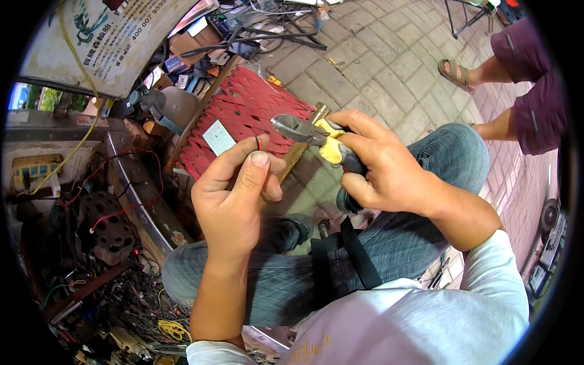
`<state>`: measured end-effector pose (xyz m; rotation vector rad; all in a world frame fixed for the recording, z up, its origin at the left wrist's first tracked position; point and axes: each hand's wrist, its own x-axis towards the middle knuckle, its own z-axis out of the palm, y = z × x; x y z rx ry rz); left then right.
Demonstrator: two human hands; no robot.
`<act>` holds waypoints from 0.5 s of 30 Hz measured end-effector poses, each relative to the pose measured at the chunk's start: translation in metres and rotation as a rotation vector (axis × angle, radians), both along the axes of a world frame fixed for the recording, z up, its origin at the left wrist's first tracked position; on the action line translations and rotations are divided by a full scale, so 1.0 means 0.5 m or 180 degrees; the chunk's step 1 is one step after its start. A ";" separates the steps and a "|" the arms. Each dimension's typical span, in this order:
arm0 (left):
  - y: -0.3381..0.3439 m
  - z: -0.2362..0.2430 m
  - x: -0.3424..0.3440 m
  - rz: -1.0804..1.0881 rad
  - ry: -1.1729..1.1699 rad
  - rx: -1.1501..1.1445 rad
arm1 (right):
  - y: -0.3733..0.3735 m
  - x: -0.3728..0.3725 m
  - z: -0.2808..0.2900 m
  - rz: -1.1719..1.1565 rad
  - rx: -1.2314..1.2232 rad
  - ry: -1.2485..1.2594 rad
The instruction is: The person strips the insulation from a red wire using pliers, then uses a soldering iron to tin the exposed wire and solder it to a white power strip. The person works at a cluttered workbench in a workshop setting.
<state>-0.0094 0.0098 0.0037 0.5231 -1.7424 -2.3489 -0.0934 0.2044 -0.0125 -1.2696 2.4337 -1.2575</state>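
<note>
The left hand (234,193) pinches a short red-and-black wire (260,144) between thumb and finger, above a red woven-strap seat (246,100); the right hand (389,167) is wrapped around yellow-handled diagonal cutters (332,150) just beside it. A loose pinch could drop the wire; misaligned cutters could nick the thumb. A pale card (218,138) lies on the seat; brick paving (356,67) surrounds, with tangled cables (176,307) at left.

Opens onto brick paving (377,55), brightly daylit toward the right; holds a red-strapped, wood-framed seat (237,100) mid-scene and, at upper left, a white printed signboard (134,45).
</note>
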 end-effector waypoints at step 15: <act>0.008 -0.010 -0.002 0.0066 0.0223 -0.0269 | -0.006 0.007 0.006 -0.0177 0.0361 0.0766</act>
